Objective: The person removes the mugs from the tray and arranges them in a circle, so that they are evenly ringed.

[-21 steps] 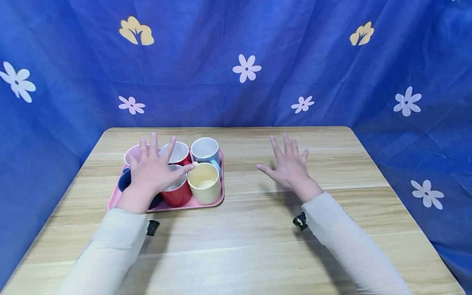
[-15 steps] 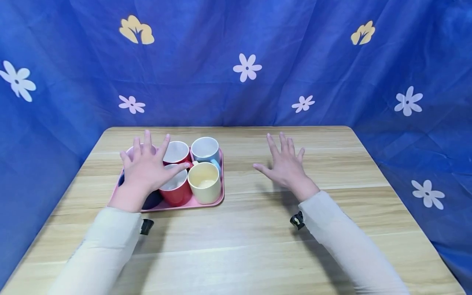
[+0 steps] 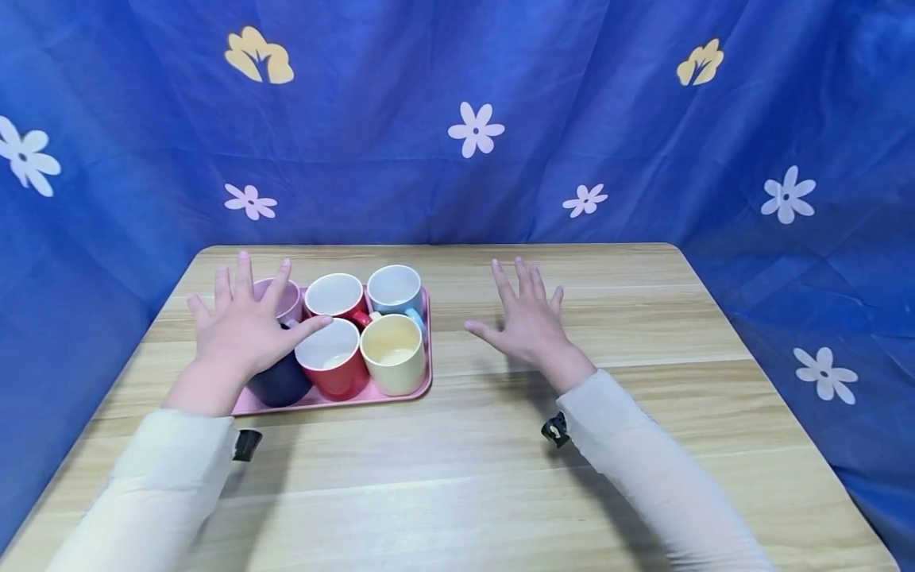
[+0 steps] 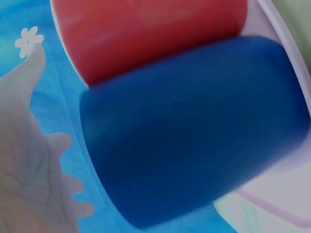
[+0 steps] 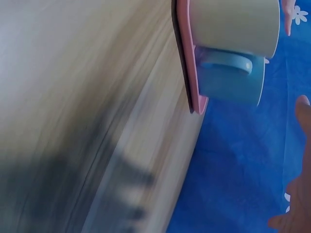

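A pink tray (image 3: 322, 403) on the left of the table holds several mugs. Over its left end my left hand (image 3: 239, 330) spreads its fingers, overlapping a dark blue mug (image 3: 281, 384) and a pink mug (image 3: 289, 300) in the head view. Two red mugs, one in front (image 3: 336, 373) and one behind (image 3: 334, 295), stand in the middle. At the right end are a cream mug (image 3: 395, 369) and a light blue mug (image 3: 397, 290). My right hand (image 3: 532, 326) hovers above the table right of the tray, fingers spread, holding nothing.
The wooden table (image 3: 457, 492) has rounded back corners. A blue curtain (image 3: 400, 143) with flower prints hangs behind it and along both sides. Black wrist straps show at the left cuff (image 3: 246, 445) and the right cuff (image 3: 555, 429).
Both hands have moved left, the left one farther, uncovering more of the dark blue mug and the front red mug. The tray and mugs stay in place.
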The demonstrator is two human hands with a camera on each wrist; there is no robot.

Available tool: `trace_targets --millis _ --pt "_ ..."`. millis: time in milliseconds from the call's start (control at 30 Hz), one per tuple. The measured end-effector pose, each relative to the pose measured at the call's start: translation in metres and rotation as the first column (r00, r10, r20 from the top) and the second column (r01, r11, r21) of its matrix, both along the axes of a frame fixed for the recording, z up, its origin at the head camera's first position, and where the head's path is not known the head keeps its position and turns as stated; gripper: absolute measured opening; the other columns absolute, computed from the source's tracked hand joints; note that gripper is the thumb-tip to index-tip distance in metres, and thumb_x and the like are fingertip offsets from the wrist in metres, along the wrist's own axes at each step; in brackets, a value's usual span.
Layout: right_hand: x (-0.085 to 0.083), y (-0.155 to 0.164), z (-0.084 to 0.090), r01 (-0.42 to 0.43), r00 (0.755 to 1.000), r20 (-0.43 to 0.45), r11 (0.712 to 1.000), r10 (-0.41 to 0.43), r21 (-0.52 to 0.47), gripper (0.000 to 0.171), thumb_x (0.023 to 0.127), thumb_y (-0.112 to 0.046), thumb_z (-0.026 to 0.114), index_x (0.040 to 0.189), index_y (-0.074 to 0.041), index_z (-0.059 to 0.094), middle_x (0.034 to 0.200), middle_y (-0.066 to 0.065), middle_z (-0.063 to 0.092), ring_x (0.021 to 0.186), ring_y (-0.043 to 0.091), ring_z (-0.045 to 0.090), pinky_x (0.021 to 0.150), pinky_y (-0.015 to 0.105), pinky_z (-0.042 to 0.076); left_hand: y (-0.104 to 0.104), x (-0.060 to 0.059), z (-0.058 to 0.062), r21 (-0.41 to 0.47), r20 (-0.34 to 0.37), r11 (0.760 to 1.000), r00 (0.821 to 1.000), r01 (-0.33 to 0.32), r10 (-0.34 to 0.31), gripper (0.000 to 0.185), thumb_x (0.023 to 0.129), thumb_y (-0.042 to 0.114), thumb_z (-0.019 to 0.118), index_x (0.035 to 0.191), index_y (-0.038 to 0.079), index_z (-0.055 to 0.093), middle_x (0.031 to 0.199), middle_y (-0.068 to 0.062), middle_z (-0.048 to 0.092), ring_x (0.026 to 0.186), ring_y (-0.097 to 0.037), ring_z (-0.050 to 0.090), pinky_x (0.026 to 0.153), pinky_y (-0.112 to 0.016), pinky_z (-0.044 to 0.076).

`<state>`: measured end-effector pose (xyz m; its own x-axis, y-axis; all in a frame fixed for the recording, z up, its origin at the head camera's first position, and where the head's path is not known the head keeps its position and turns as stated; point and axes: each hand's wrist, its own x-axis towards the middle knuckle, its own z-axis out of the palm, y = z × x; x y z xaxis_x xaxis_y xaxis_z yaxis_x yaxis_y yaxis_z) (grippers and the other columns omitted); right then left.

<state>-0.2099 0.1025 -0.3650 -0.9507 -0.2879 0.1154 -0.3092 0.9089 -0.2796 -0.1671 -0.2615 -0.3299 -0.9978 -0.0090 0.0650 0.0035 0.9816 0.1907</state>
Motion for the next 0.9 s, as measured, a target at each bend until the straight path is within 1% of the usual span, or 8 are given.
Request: trace_targets --millis 200,367,500,700,767,900 --pt "0.003 -0.013 -0.002 -0.021 1.0 0.009 1.0 0.021 -0.002 0.102 0.079 -0.08 0.043 0.153 -0.031 -0.007 0.158 0.013 -0.003 0.142 0.036 -0.005 0.105 0.07 -0.005 -0.019 0.005 0.0 0.013 0.001 1.0 1.0 -0.016 0.016 0.098 0.082 0.077 0.043 0.154 0.022 0.006 0.15 -0.027 -0.021 0.132 -0.047 -0.026 0.092 -0.077 -0.02" --pt "0.007 -0.022 -0.006 -0.032 0.999 0.012 0.999 0.033 -0.023 0.104 0.078 -0.078 0.048 0.154 -0.029 -0.003 0.158 0.013 -0.002 0.142 0.034 -0.005 0.106 0.069 -0.004 -0.033 0.01 0.003 -0.004 0.001 1.0 1.0 -0.029 0.029 0.098 0.083 0.076 0.043 0.154 0.021 0.003 0.148 -0.028 -0.024 0.131 -0.05 -0.026 0.091 -0.08 -0.018" --pt "0.01 -0.028 -0.01 -0.046 0.999 0.017 0.998 0.047 -0.047 0.104 0.078 -0.075 0.052 0.154 -0.028 -0.001 0.158 0.013 0.0 0.143 0.032 -0.005 0.107 0.069 -0.004 -0.043 0.013 0.006 -0.026 0.014 0.998 0.999 -0.049 0.049 0.099 0.083 0.076 0.041 0.154 0.021 0.001 0.147 -0.027 -0.027 0.13 -0.051 -0.027 0.09 -0.08 -0.016" --pt "0.015 -0.038 -0.015 -0.071 0.997 0.006 0.996 0.071 -0.059 0.107 0.076 -0.075 0.055 0.155 -0.024 0.004 0.158 0.012 0.005 0.143 0.033 0.002 0.107 0.068 -0.002 -0.059 0.02 0.008 -0.013 0.041 0.997 0.996 -0.079 0.08 0.101 0.082 0.076 0.043 0.153 0.02 -0.003 0.145 -0.028 -0.029 0.127 -0.049 -0.032 0.089 -0.079 -0.021" --pt "0.016 -0.041 -0.017 -0.083 0.997 0.003 0.995 0.083 -0.064 0.108 0.076 -0.076 0.055 0.155 -0.022 0.006 0.158 0.012 0.005 0.143 0.033 0.004 0.107 0.069 -0.001 -0.063 0.022 0.008 -0.008 0.044 0.996 0.995 -0.089 0.089 0.102 0.082 0.076 0.044 0.153 0.019 -0.004 0.145 -0.028 -0.029 0.127 -0.049 -0.032 0.089 -0.079 -0.021" --pt "0.019 -0.046 -0.02 -0.102 0.995 0.006 0.993 0.102 -0.058 0.11 0.074 -0.081 0.051 0.155 -0.023 0.004 0.158 0.013 0.005 0.142 0.035 0.007 0.106 0.07 0.003 -0.072 0.027 0.008 0.001 0.045 0.995 0.994 -0.103 0.103 0.103 0.082 0.075 0.045 0.152 0.02 -0.006 0.144 -0.028 -0.03 0.127 -0.047 -0.034 0.088 -0.08 -0.02"
